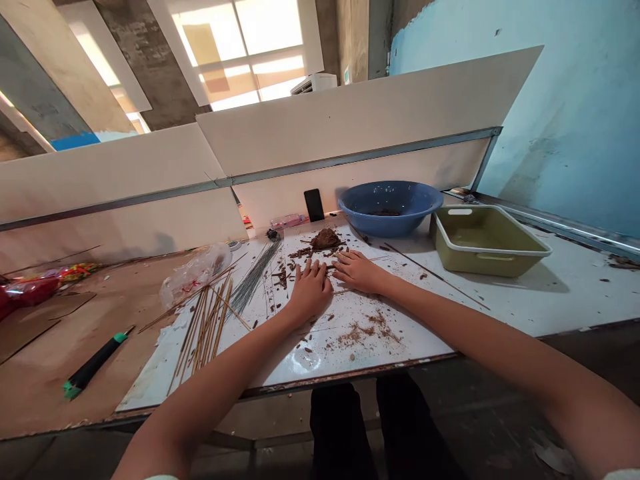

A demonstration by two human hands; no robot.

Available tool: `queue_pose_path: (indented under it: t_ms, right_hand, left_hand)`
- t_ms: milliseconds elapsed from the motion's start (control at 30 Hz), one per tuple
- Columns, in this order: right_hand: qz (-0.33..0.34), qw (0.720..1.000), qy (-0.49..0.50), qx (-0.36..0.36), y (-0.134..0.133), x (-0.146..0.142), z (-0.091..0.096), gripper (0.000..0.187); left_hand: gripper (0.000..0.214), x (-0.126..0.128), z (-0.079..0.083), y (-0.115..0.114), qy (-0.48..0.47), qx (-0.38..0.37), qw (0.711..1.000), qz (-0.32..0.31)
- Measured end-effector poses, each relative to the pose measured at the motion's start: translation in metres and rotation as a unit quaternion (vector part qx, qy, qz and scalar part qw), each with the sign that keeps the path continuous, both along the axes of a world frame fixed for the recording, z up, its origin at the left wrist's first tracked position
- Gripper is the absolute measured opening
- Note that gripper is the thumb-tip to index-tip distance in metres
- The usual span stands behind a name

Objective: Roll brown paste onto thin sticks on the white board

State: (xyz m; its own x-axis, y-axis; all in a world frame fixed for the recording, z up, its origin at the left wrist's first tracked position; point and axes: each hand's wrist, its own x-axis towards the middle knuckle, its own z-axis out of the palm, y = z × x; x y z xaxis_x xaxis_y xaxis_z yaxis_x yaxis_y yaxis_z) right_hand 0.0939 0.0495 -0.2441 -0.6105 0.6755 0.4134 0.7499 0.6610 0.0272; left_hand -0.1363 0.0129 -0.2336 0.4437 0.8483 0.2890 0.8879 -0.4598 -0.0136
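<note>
My left hand [311, 291] lies palm down on the white board [280, 363], its fingers stretched forward and slightly apart. Beside it, my right hand [363, 272] is also flat, with fingers pointing left toward the left hand. A thin stick [343, 291] shows between the hands near the board; what lies under the palms is hidden. Just beyond the fingertips sits a lump of dark brown, dough-like material [325, 239], with small brown bits scattered around it. Reddish-brown powder [367, 331] is spread on the board nearer to me.
Left are bamboo sticks [205, 330], thin grey wires [257, 277], a clear plastic bag [195, 273] and a black-green screwdriver-like tool [97, 363]. Behind stand a phone [314, 205] and a plastic bottle [287, 221]. At right are a blue basin [390, 223], a green tub [480, 263] and a long rod [437, 275].
</note>
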Motion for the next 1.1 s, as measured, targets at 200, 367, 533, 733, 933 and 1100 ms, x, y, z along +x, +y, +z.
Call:
queue_pose_path:
  t_ms: [200, 367, 533, 733, 933, 1100]
  right_hand:
    - [0.016, 1.0, 0.015, -0.01, 0.002, 0.002, 0.002, 0.039]
    - [-0.021, 1.0, 0.01, -0.013, 0.001, 0.0, 0.001, 0.045]
    - [0.02, 0.999, 0.023, -0.012, -0.003, -0.002, 0.008, 0.045]
    - [0.027, 0.999, 0.022, -0.006, 0.0, 0.0, 0.003, 0.043]
    - [0.012, 1.0, 0.018, -0.012, 0.002, -0.001, 0.0, 0.046]
    - [0.024, 0.999, 0.026, -0.004, -0.002, -0.002, 0.006, 0.048]
  left_hand:
    - [0.048, 0.0, 0.003, 0.0, 0.005, 0.041, 0.999, -0.033]
    - [0.054, 0.001, 0.003, 0.002, -0.013, 0.012, 1.0, 0.003]
    - [0.044, 0.002, 0.004, 0.001, -0.008, 0.028, 1.0, -0.012]
    - [0.056, 0.001, 0.001, 0.006, -0.014, -0.003, 0.999, -0.031]
    - [0.051, 0.002, -0.003, 0.008, -0.03, -0.001, 0.999, -0.035]
    - [0.045, 0.002, -0.002, 0.007, -0.042, 0.02, 0.997, -0.059]
